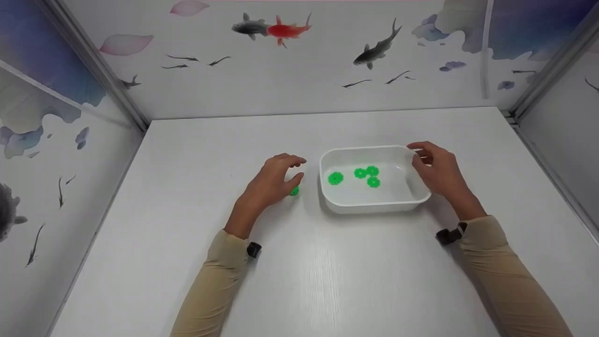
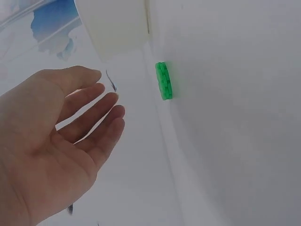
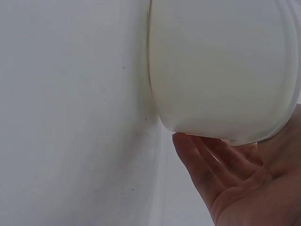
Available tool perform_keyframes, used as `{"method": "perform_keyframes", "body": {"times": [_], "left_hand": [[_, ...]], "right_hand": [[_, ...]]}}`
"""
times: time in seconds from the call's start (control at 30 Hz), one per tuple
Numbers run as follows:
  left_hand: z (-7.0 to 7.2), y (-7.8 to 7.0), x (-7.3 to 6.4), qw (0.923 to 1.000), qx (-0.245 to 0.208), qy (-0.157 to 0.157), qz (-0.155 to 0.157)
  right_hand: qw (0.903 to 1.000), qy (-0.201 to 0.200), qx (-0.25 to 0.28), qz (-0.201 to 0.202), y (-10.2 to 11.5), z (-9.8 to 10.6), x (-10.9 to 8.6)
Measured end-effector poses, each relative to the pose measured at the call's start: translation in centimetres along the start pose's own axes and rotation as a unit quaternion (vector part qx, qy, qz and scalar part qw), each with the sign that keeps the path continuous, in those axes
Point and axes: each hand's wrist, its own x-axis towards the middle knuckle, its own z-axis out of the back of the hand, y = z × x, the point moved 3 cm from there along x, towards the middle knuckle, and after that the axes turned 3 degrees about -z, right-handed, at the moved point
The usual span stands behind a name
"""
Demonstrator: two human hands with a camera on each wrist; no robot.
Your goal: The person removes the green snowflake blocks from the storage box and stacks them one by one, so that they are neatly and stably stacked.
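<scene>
Green disc point(image 1: 294, 191) on the table point(image 1: 327, 281), under your left hand point(image 1: 271, 185), fingers released above it. Your right hand point(image 1: 437, 173) grasps the white tub's point(image 1: 374, 206) rim; three discs inside.

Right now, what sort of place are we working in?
Likely a staged recording booth, not a home: a bare white table boxed in by fish-painted wall panels, with only a white tub and green discs.

We see our left hand point(image 2: 56, 146) open, fingers point(image 2: 91, 106) relaxed and holding nothing, near a green disc point(image 2: 164, 81) lying on the white table point(image 2: 235, 141), with the white tub point(image 2: 115, 26) just beyond.
</scene>
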Motion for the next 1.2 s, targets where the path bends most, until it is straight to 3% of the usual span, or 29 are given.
{"method": "perform_keyframes", "body": {"times": [0.5,0.93,1.2], "left_hand": [[-1.6,-2.9,1.6,0.9991,0.0,-0.034,-0.025],[-2.5,-4.3,3.0,0.999,-0.022,-0.018,-0.035],[-3.4,-5.1,4.0,0.9994,-0.005,0.002,-0.034]], "right_hand": [[0.9999,0.005,0.007,-0.006,-0.1,0.1,-0.1],[1.0,-0.006,-0.003,0.004,0.1,0.0,-0.1],[1.0,0.0,0.0,0.002,0.2,0.1,-0.1]]}}
